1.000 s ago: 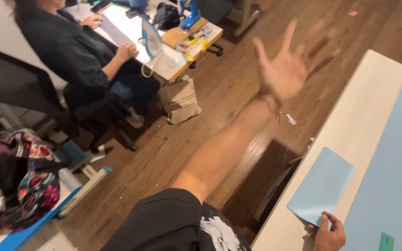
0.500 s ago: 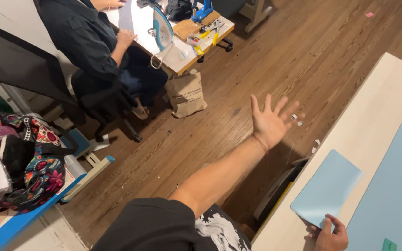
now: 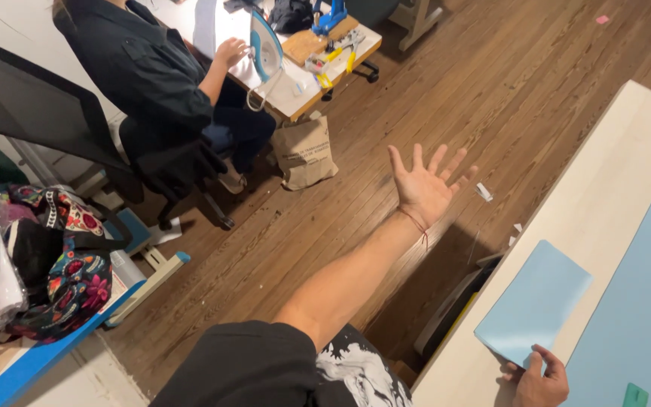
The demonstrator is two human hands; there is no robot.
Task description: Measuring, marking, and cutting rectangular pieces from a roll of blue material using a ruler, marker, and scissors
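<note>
Overhead, looking down: left hand [image 3: 425, 186] stretched out over wooden floor [image 3: 491, 83], palm up, fingers spread, holding nothing. Right hand [image 3: 540, 375] at bottom edge, thumb and fingers pinched on near corner of light blue sheet [image 3: 535, 301]. Sheet lying flat on pale table [image 3: 604, 181], just beside larger blue mat [image 3: 642, 301]. Small green piece [image 3: 634, 395] on mat near right hand. Farther off, seated person in dark clothes [image 3: 145, 68] at small table [image 3: 295, 83] with iron [image 3: 267, 47]; tan bag [image 3: 304, 151] on floor beside it
</note>
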